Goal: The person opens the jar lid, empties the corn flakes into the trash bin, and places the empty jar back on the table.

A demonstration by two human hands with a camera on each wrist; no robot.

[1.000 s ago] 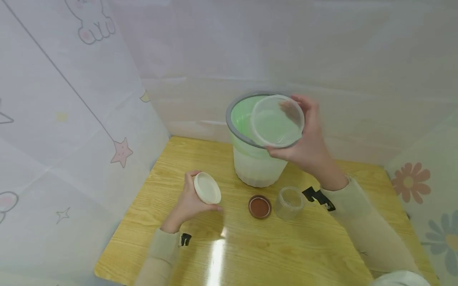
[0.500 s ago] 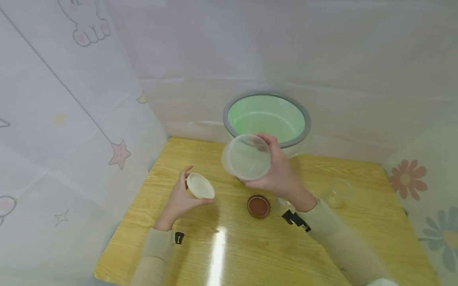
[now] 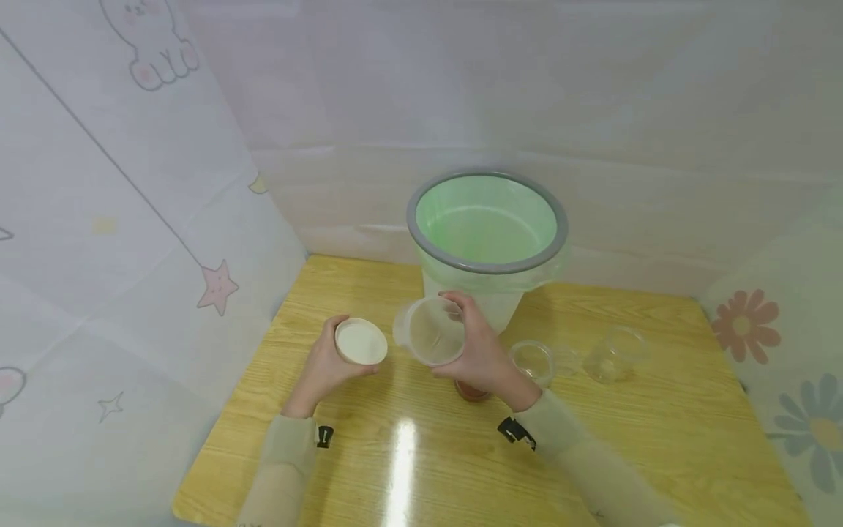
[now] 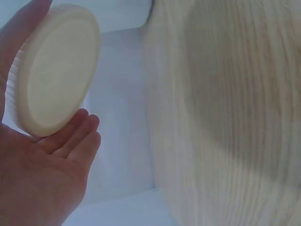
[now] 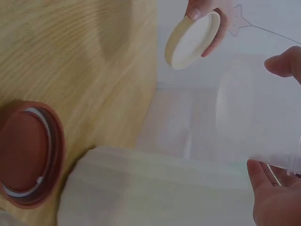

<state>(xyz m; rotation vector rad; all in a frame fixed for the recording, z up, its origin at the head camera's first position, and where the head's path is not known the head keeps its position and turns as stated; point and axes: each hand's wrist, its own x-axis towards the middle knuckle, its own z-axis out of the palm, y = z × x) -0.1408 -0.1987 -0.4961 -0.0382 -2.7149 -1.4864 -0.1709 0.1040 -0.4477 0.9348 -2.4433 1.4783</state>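
Observation:
A round cream screw lid point(image 3: 361, 342) with a ribbed edge is pinched between the thumb and fingers of my left hand point(image 3: 321, 373), over the left of the table. Its inner side faces the right hand in the right wrist view. My right hand point(image 3: 486, 359) grips an empty translucent plastic jar point(image 3: 435, 333) by its side, mouth tilted toward the head camera. The jar's base points left, toward the lid, and a small gap shows between the two. Partly hidden under the right hand lies a brown lid point(image 3: 470, 394), seen whole in the right wrist view.
Behind the right hand stands a white bin with a grey rim point(image 3: 487, 268) and a green liner point(image 3: 487, 227). Two clear containers are to the right on the wooden table point(image 3: 593, 439): one jar point(image 3: 533, 364) near the right wrist, another jar point(image 3: 615, 357) beyond it.
My right hand has brought the translucent jar from over the bin's rim down and left, close to the lid. My left hand has shifted slightly left and keeps hold of the lid.

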